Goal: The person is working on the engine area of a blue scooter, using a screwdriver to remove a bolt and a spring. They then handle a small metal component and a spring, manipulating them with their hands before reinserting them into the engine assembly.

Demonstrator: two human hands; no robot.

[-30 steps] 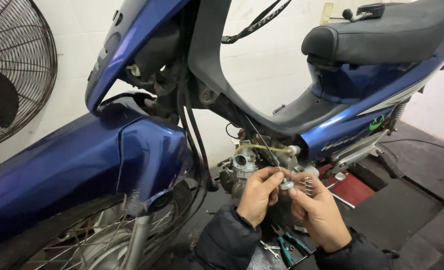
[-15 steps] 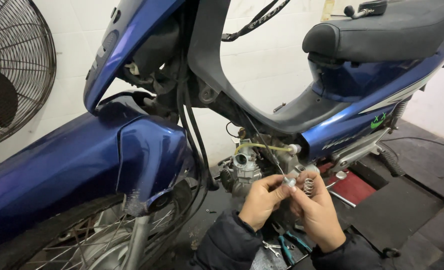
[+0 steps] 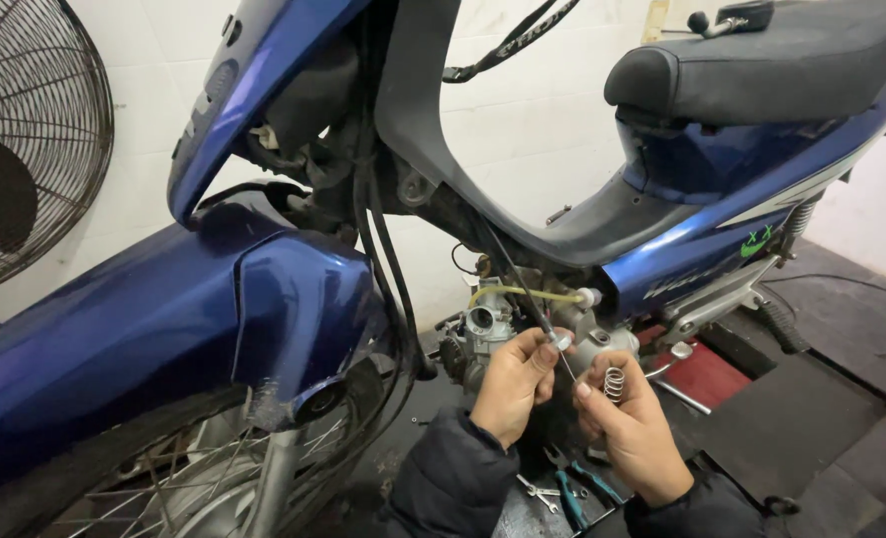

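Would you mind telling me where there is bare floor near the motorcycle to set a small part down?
The dark mat right of the red tray, below the blue side panel, looks bare. It is crowded below the hands: pliers lie between the sleeves. The left hand and right hand, holding a spring, fill the gap by the carburetor.

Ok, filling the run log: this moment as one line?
left hand: pinches thin black cable | right hand: holds small metal coil spring | beside blue motorbike's carburettor
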